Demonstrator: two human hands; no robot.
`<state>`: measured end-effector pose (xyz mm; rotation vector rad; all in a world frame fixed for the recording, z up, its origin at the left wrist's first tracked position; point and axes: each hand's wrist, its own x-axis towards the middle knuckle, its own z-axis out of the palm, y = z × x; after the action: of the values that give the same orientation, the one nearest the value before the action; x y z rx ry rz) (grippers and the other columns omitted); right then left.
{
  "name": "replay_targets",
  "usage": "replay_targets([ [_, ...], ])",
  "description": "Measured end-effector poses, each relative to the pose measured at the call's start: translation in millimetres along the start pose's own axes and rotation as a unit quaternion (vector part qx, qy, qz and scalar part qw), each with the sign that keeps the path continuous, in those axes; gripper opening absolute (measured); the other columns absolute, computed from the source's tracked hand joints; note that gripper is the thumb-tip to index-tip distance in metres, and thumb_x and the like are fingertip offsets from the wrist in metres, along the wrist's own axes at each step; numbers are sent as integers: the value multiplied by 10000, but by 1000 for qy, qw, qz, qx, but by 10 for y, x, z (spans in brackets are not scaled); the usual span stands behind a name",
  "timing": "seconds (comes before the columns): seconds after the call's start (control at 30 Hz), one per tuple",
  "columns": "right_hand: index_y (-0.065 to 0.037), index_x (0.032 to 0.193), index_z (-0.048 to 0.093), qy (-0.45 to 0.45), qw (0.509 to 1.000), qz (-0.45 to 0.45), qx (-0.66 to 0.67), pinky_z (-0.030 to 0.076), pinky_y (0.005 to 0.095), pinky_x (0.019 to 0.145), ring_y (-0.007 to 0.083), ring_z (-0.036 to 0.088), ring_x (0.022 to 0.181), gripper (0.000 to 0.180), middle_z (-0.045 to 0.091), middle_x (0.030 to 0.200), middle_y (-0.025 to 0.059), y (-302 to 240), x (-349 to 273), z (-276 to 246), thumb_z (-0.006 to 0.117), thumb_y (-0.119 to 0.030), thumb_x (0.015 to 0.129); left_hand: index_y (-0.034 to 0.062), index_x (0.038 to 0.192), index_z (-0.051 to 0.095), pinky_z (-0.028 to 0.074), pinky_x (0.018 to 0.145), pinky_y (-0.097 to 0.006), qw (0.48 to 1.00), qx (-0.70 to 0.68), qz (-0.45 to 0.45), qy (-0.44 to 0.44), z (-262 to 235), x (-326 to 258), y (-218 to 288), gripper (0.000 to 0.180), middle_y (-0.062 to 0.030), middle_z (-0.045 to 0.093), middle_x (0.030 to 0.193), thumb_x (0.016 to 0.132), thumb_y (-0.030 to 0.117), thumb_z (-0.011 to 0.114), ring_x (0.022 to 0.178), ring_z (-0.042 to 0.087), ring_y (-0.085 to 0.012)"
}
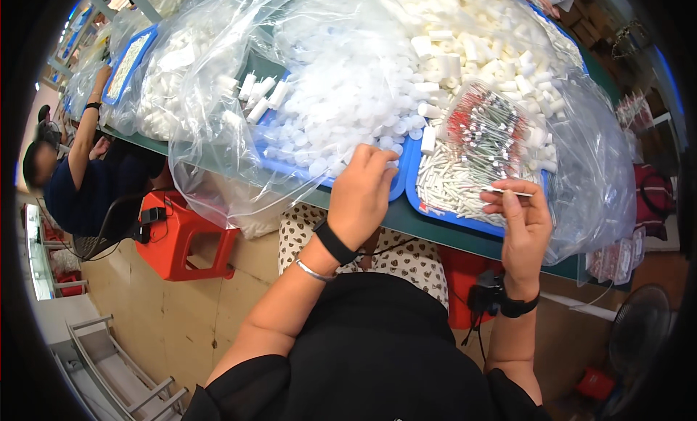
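I record the right hand (524, 221) pinching a thin white stick (521, 194) above the near right of the blue tray (465, 218); the left hand (361, 196), fingers curled, is at the translucent discs' (348, 94) near edge, its grip indeterminable to me.

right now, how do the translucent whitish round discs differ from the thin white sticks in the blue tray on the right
The translucent whitish round discs are wide and flat, while the thin white sticks are slender and long. The discs look see-through; the sticks look opaque. The left hand is at the discs' near edge, while the right hand pinches one of the sticks. Both are heaped loosely in blue trays.
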<state>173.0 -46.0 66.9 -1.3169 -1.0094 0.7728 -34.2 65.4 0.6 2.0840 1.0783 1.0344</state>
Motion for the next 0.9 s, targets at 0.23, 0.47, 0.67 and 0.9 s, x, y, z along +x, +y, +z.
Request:
replay_targets([
  [0.23,13,1098,533,-51,982,86,162,570,313,770,243,696,935,131,644,1083,165,195,-162,144,521,-75,1000,-24,1233,595,537,777,-231,770,-543,-315,-112,-87,-229,219,299,-102,698,998,1009,170,555,896,680,-120],
  [0.47,27,1091,533,-56,994,55,71,563,302,795,244,695,945,118,633,1104,168,199,-181,229,504,-42,1000,-14,1213,563,571,827,-258,663,-647,-358,-118,4,-329,267,290,-91,679,1048,993,174,580,937,688,-149],
  [0.67,39,1095,528,-61,997,23,41,564,305,819,245,682,964,121,616,1129,180,174,-213,224,507,-20,992,-9,1197,565,574,832,-265,648,-660,-360,-122,31,-328,255,270,-65,655,1030,994,169,579,911,667,-133],
  [0.9,42,1077,554,-72,997,-35,7,572,314,833,214,661,972,111,607,1142,170,188,-226,244,518,20,974,1,1187,572,569,824,-261,647,-655,-365,-136,40,-338,219,259,-52,651,1023,992,170,584,903,659,-121],
])
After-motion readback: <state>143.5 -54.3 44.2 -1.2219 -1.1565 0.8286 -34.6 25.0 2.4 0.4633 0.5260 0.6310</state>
